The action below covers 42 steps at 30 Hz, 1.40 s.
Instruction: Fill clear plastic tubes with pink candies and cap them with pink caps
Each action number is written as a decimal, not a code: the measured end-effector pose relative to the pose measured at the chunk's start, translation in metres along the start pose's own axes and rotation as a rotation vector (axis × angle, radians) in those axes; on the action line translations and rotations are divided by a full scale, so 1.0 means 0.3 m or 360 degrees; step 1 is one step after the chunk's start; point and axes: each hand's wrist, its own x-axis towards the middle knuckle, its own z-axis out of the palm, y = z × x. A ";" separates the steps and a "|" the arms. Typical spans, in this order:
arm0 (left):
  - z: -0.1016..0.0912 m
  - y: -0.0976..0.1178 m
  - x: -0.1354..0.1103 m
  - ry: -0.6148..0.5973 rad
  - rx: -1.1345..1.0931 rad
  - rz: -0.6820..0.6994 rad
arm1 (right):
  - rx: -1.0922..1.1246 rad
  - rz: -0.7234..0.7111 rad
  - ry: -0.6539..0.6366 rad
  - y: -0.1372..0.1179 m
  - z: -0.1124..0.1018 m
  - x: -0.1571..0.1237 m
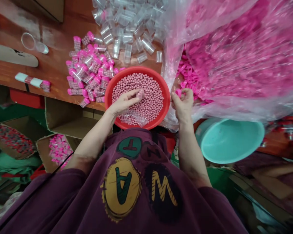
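- Two hands, head view: left hand (125,102) rests curled on small pink beads in the round red plastic bowl (164,107), pinching a clear plastic tube (139,94); right hand (183,102) pinches a pink plastic cap (178,92).
- Progress: pink-capped filled tubes (88,71) lie piled on the wooden tabletop (53,61); many empty clear tubes (129,29) remain.
- Unclear: tube fill level; cap bag (234,55) cut off.

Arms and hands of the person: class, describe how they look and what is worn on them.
Both forearms are bare. Short purple sleeves end near the elbows. The left hand and right hand wear no gloves; no rings or watch show.
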 end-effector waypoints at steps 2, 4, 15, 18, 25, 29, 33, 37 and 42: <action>0.022 0.035 -0.011 -0.0048 -0.0226 -0.0110 | 0.0055 -0.0034 -0.0013 -0.095 0.062 -0.019; 0.038 0.060 -0.018 -0.0069 -0.0368 -0.0203 | 0.0107 -0.0053 -0.0049 -0.179 0.122 -0.031; 0.085 0.090 -0.031 0.0023 -0.0508 -0.0364 | -0.0200 -0.0376 -0.0409 -0.343 0.224 -0.055; 0.078 0.093 -0.038 0.0095 -0.0461 -0.0380 | -0.0331 -0.0389 -0.0507 -0.363 0.214 -0.057; 0.036 0.090 -0.066 0.0227 -0.0441 -0.0416 | -0.0590 -0.0491 -0.0649 -0.364 0.179 -0.079; 0.017 0.072 -0.076 0.0233 -0.0434 -0.0432 | -0.0621 -0.0472 -0.0427 -0.331 0.193 -0.101; 0.039 0.039 -0.073 0.0227 -0.0484 -0.0364 | -0.0362 -0.0379 -0.0204 -0.300 0.258 -0.113; 0.080 0.015 -0.065 0.0235 -0.0468 -0.0232 | -0.0338 -0.0391 -0.0182 -0.298 0.304 -0.128; 0.127 0.014 -0.062 0.0261 -0.0608 -0.0217 | -0.0369 -0.0432 -0.0015 -0.294 0.312 -0.154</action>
